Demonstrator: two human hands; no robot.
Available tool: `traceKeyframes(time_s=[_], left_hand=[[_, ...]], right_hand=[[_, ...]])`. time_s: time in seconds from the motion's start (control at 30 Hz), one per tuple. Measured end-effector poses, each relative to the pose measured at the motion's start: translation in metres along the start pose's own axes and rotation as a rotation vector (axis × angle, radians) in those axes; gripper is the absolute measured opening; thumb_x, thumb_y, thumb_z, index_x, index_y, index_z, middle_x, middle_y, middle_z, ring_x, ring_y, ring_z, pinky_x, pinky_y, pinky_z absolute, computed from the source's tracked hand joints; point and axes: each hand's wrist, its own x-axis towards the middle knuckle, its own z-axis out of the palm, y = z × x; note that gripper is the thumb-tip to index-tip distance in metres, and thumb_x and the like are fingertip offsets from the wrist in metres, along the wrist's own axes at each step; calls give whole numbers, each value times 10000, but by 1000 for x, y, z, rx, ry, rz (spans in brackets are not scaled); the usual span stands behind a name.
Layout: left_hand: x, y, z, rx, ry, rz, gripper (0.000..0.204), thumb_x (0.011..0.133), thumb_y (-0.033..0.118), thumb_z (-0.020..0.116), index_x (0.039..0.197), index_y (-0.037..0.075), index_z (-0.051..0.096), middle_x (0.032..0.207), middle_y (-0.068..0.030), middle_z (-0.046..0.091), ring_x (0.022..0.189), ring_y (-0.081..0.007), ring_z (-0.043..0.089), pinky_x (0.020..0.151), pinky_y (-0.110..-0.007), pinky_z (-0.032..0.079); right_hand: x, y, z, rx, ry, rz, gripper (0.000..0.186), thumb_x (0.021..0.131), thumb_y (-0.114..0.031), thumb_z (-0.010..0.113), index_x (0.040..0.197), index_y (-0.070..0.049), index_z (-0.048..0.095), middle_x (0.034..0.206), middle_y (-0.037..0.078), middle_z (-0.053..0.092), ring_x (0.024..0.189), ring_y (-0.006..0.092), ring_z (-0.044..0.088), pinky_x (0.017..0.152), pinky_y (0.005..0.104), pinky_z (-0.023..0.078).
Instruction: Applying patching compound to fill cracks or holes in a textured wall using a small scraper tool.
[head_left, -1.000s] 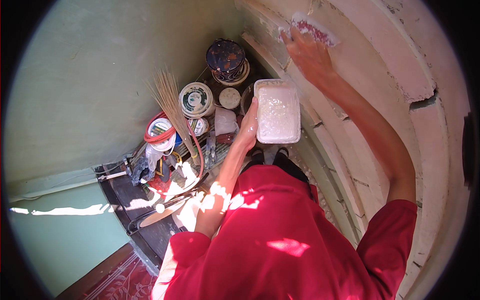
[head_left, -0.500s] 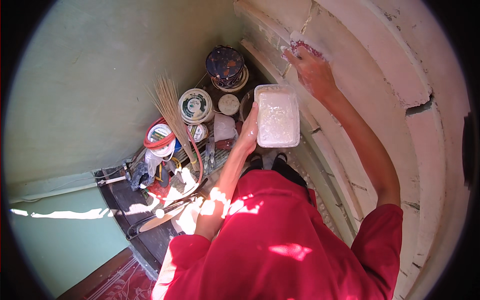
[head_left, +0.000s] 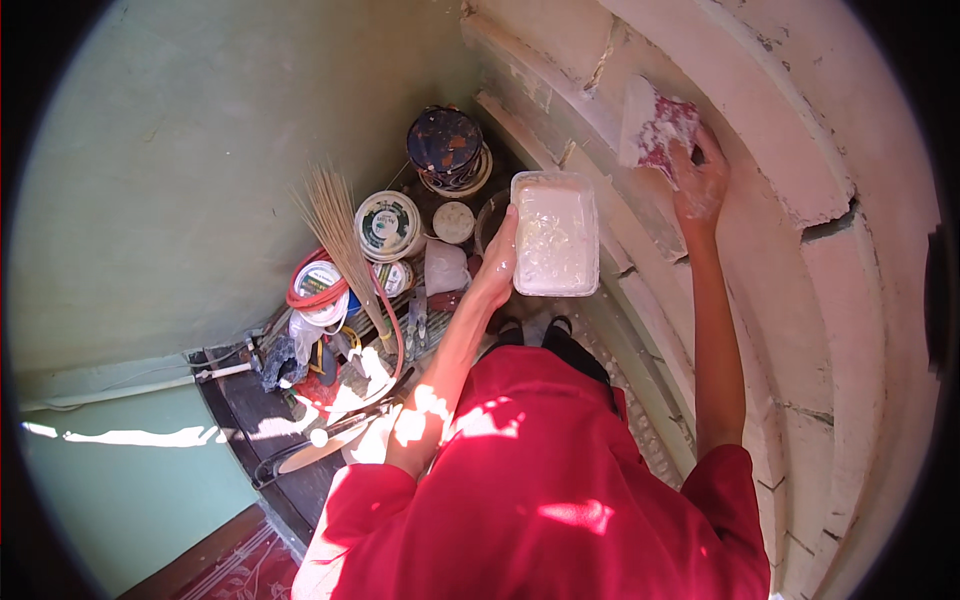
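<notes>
A rectangular clear plastic tub of white paste is held up in front of me by my left hand, whose fingers grip its left side. My right hand is closed on a red putty spreader smeared with white paste. The spreader's pale, paste-covered edge lies on or very near the pale stepped wall at my right; exact contact is hard to make out. Paste also whitens the back of my right hand.
At the wall's foot stand a dark paint-splashed bucket, a white lidded tub and a stick broom. A red hose coils on another container. A green wall rises at left. My feet are below the tub.
My right hand has swung right and slightly down along the wall with the spreader, and the spreader has turned so its pale edge points left. The tub stays nearly in place.
</notes>
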Motion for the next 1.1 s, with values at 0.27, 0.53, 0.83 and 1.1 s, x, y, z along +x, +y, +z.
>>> traceKeyframes(time_s=[0.27, 0.53, 0.83, 1.1], left_hand=[[7, -11, 2, -5, -27, -17, 645, 997, 502, 318, 1392, -7, 354, 1336, -145, 498, 1180, -202, 521, 982, -318, 428], [-5, -15, 4, -22, -24, -21, 648, 998, 502, 316, 1381, -18, 367, 1311, -147, 520, 1154, -202, 539, 973, -314, 433], [-14, -19, -4, -34, -30, -2, 625, 1003, 491, 310, 1366, -12, 387, 1303, -143, 526, 1149, -196, 542, 969, -321, 437], [-22, -19, -8, -21, -8, 13, 619, 1005, 487, 306, 1372, -6, 383, 1309, -140, 521, 1155, -198, 538, 974, -321, 434]], right_hand=[[54, -7, 38, -570, -148, -472, 230, 817, -130, 601, 1034, -56, 618, 899, 159, 626, 806, 353, 616, 710, 425, 506], [84, -22, 69, -1074, -508, -403, 120, 824, -37, 532, 893, -67, 626, 888, 157, 658, 844, 346, 653, 701, 454, 524], [92, -8, 74, -1241, -562, -572, 93, 802, 10, 560, 852, -31, 626, 840, 172, 648, 778, 350, 661, 629, 435, 546], [90, -12, 69, -1299, -582, -769, 75, 778, 15, 606, 844, -8, 633, 828, 166, 656, 783, 326, 670, 656, 408, 557]])
